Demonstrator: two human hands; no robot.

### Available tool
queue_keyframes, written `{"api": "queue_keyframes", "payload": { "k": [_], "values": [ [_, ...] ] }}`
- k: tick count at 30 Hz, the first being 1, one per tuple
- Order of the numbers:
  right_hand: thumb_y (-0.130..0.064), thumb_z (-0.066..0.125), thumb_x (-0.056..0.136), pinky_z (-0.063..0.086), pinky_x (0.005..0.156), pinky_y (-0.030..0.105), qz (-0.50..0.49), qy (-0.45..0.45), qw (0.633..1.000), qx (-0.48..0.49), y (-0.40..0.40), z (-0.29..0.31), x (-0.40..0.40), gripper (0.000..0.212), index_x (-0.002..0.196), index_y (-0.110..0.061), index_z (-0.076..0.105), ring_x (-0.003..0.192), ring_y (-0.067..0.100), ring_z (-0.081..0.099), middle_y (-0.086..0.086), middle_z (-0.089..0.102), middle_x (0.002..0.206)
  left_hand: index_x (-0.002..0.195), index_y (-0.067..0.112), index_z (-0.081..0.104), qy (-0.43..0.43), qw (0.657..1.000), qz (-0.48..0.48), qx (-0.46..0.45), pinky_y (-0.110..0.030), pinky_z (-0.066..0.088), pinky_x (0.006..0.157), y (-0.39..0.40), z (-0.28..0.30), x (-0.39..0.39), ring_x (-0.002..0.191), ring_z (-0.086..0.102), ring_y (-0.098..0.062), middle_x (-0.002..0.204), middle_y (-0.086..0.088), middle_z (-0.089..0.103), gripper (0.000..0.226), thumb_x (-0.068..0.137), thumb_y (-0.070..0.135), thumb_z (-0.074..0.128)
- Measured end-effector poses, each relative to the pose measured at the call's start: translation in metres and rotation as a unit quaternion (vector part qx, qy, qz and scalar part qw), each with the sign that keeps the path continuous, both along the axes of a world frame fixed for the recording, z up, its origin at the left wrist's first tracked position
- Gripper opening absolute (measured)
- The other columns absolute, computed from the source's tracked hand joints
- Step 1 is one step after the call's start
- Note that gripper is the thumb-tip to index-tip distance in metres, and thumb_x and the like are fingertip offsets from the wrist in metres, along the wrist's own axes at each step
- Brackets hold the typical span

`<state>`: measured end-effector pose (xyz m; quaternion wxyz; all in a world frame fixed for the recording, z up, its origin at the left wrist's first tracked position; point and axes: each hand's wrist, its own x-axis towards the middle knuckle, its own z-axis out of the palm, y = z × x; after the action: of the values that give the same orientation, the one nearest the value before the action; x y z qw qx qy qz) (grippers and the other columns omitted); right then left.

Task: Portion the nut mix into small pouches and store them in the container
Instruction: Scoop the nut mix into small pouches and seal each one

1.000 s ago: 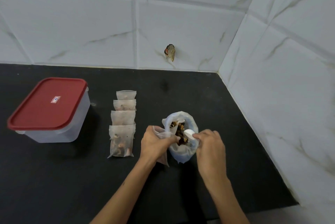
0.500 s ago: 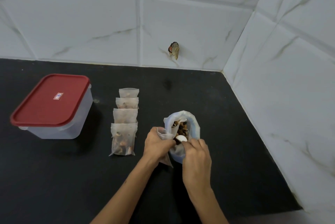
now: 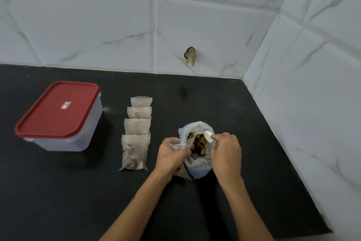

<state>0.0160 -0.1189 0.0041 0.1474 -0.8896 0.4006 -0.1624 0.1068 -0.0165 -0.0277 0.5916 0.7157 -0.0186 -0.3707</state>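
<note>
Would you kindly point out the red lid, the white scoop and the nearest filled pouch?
red lid [image 3: 56, 110], head view, middle of its top.
white scoop [image 3: 208, 136], head view, its bowl.
nearest filled pouch [image 3: 134, 152], head view, its middle.

Two bare forearms are showing from the bottom edge, both uncovered up to the frame's limit; no sleeve is reaching into view on either; left hand is showing knuckles and back, no ring, band or watch visible there; right hand is likewise showing its back, nothing worn on fingers or wrist; a small dark mark is sitting on the left forearm's outer side, too small to tell what it is.
</note>
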Motion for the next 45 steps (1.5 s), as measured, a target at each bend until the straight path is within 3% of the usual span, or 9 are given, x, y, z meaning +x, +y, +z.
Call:
{"api": "queue_keyframes", "payload": {
  "k": [7,12,15,19,24,28,36,41,45],
  "values": [
    [-0.003,0.059,0.089,0.048,0.087,0.023,0.036,0.008,0.998,0.049,0.000,-0.008,0.006,0.032,0.117,-0.018,0.065,0.102,0.012,0.054,0.002,0.061,0.112,0.108,0.022,0.056,0.074,0.995,0.028,-0.061,-0.031,0.050,0.065,-0.002,-0.001,0.002,0.086,0.063,-0.019,0.096,-0.007,0.064,0.035,0.078,0.006,0.067],
    [-0.006,0.055,0.092,0.051,0.084,0.022,0.002,0.007,0.992,0.125,-0.003,-0.007,-0.005,0.025,0.111,-0.016,0.069,0.100,0.013,0.062,0.002,0.066,0.111,0.113,0.018,0.058,0.112,0.986,0.050,-0.109,-0.041,0.056,0.074,-0.002,-0.006,0.000,0.096,0.068,-0.030,0.105,-0.016,0.068,0.045,0.071,0.004,0.070],
    [-0.005,0.054,0.091,0.049,0.083,0.021,-0.033,-0.005,0.984,0.174,-0.008,-0.007,-0.006,0.025,0.107,-0.015,0.071,0.101,0.014,0.063,0.002,0.068,0.110,0.114,0.016,0.058,0.109,0.985,0.042,-0.127,-0.037,0.054,0.070,-0.002,-0.006,0.000,0.094,0.067,-0.027,0.106,-0.014,0.066,0.042,0.075,0.003,0.067],
    [-0.002,0.053,0.089,0.048,0.087,0.026,-0.092,-0.034,0.956,0.276,-0.013,-0.008,-0.003,0.028,0.102,-0.017,0.073,0.109,0.018,0.059,0.003,0.066,0.114,0.119,0.009,0.058,0.110,0.984,-0.010,-0.140,-0.040,0.055,0.082,-0.002,-0.005,0.002,0.099,0.067,-0.031,0.110,-0.017,0.068,0.042,0.079,0.005,0.067],
    [0.000,0.053,0.087,0.054,0.083,0.030,-0.161,-0.087,0.909,0.375,-0.015,-0.019,-0.003,0.029,0.092,-0.020,0.074,0.099,0.017,0.062,-0.001,0.066,0.100,0.118,0.009,0.056,0.110,0.984,-0.050,-0.134,-0.030,0.052,0.071,-0.004,0.000,0.003,0.092,0.065,-0.022,0.107,-0.013,0.065,0.037,0.082,0.000,0.060],
    [0.006,0.055,0.085,0.047,0.056,0.022,-0.182,-0.149,0.836,0.495,-0.022,-0.020,-0.009,0.025,0.091,-0.009,0.075,0.078,0.018,0.066,0.013,0.072,0.087,0.116,0.006,0.057,0.110,0.984,-0.025,-0.137,-0.031,0.053,0.072,-0.005,0.000,0.002,0.091,0.064,-0.023,0.106,-0.015,0.064,0.036,0.081,-0.003,0.055],
    [0.005,0.054,0.087,0.044,0.052,0.019,-0.159,-0.111,0.848,0.493,-0.020,-0.009,-0.012,0.024,0.087,-0.010,0.073,0.069,0.014,0.063,0.012,0.071,0.083,0.110,0.006,0.061,0.153,0.972,0.057,-0.167,-0.037,0.054,0.074,-0.001,-0.003,-0.002,0.092,0.064,-0.028,0.105,-0.018,0.066,0.033,0.080,-0.007,0.053],
    [0.011,0.052,0.085,0.042,0.053,0.019,-0.184,-0.148,0.775,0.586,-0.022,-0.006,-0.016,0.024,0.092,-0.001,0.072,0.062,0.012,0.056,0.014,0.068,0.080,0.113,0.008,0.060,0.134,0.978,0.054,-0.152,-0.038,0.056,0.079,0.001,-0.004,-0.004,0.094,0.066,-0.026,0.106,-0.016,0.067,0.034,0.081,-0.004,0.057],
    [0.012,0.053,0.084,0.044,0.055,0.020,-0.200,-0.180,0.764,0.587,-0.020,-0.006,-0.019,0.024,0.092,0.000,0.072,0.062,0.013,0.057,0.014,0.069,0.081,0.109,0.013,0.059,0.074,0.990,0.027,-0.117,-0.031,0.053,0.071,0.004,0.003,-0.005,0.089,0.067,-0.021,0.101,-0.009,0.067,0.036,0.077,0.011,0.074]
  ]
}}
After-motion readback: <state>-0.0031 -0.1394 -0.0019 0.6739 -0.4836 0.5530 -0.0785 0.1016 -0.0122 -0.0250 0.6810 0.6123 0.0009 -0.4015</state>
